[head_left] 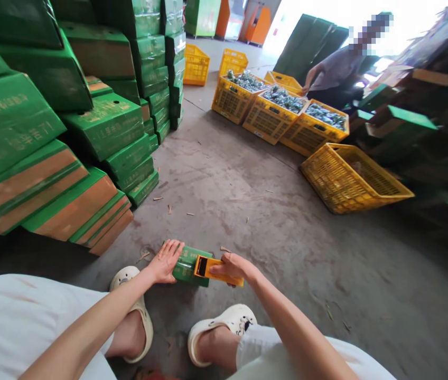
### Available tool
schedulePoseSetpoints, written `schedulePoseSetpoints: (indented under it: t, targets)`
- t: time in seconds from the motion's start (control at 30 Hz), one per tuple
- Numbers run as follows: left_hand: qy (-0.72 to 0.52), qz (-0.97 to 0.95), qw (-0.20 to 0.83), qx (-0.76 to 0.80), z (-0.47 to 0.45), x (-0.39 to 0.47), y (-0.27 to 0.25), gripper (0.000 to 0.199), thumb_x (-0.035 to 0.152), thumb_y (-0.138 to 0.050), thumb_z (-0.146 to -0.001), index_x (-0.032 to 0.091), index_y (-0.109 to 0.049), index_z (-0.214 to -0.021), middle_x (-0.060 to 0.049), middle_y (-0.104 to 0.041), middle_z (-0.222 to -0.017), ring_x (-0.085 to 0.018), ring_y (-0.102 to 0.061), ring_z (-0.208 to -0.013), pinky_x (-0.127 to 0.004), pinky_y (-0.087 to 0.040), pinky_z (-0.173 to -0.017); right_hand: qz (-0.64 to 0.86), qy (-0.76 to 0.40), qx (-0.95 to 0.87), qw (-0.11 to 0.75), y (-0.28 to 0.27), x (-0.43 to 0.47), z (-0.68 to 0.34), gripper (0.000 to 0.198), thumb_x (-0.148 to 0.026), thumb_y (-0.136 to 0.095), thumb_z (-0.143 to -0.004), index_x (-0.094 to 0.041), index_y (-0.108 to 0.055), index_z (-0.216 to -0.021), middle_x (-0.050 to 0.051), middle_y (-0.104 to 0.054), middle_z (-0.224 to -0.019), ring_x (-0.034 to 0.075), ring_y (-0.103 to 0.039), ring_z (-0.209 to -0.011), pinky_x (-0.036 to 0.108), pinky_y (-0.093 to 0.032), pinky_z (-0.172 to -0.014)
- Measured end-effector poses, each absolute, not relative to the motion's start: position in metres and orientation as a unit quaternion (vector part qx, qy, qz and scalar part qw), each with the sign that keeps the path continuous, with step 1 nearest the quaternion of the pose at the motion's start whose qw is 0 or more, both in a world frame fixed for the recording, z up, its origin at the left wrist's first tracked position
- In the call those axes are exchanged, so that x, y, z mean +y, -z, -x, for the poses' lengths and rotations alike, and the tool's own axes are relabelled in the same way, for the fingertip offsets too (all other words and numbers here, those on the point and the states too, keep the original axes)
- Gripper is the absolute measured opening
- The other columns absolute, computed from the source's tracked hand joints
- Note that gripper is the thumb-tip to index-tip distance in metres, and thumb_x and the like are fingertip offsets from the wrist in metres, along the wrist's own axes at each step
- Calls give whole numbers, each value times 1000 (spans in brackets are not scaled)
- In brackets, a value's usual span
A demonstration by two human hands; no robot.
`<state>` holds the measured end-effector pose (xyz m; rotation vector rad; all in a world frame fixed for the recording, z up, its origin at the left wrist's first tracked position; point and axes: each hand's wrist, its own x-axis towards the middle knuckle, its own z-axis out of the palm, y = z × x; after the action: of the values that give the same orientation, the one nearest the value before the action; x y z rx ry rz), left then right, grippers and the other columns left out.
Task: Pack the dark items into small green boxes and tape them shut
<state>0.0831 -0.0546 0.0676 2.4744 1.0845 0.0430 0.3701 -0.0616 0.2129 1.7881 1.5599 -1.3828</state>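
Note:
A small green cardboard box [190, 254] with pale printing lies on the floor between my feet, a shiny strip running along its top. My left hand [167, 258] grips its left end, fingers over the far side and thumb towards me. In my closed right hand [232, 266] is a yellow tape dispenser [204, 267], its dark opening over the box's right part. From this angle I cannot tell whether the dispenser touches the box.
Green cartons [105, 126] are stacked at left. Filled yellow crates [267, 124] stand ahead; another yellow crate [338, 182] tilts at right. A person [335, 74] crouches behind the crates. My white clogs [224, 319] flank the box. Scraps dot the floor [227, 200].

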Motion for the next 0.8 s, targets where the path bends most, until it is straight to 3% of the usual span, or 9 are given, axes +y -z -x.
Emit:
schedulePoseSetpoints:
  t: [0.17, 0.53, 0.8]
  targets:
    - [25, -886, 227, 405, -135, -72, -68, 141, 51, -85, -51, 7, -12, -163, -29, -30, -164, -50, -19, -155, -61, -4, -127, -644, 495, 544, 207, -213, -57, -370, 56, -70, -72, -79, -15, -67, -71, 11, -70, -63, 23, -70, -55, 28, -54, -52]
    - [-55, -889, 246, 383, -142, -74, -63, 127, 57, -80, -58, 12, -23, -162, -23, -40, -158, -46, -31, -150, -60, -14, -128, -606, 440, 627, 214, -216, -69, -396, 54, -68, -69, -84, -14, -72, -84, 12, -73, -81, 27, -72, -78, 28, -50, -61]
    - [-55, -893, 230, 384, -143, -74, -61, 126, 56, -81, -57, 14, -24, -162, -23, -43, -156, -46, -33, -147, -58, -16, -128, -656, 374, 601, 260, -237, -83, -436, 50, -64, -73, -81, -15, -71, -77, 13, -72, -74, 29, -72, -80, 29, -49, -64]
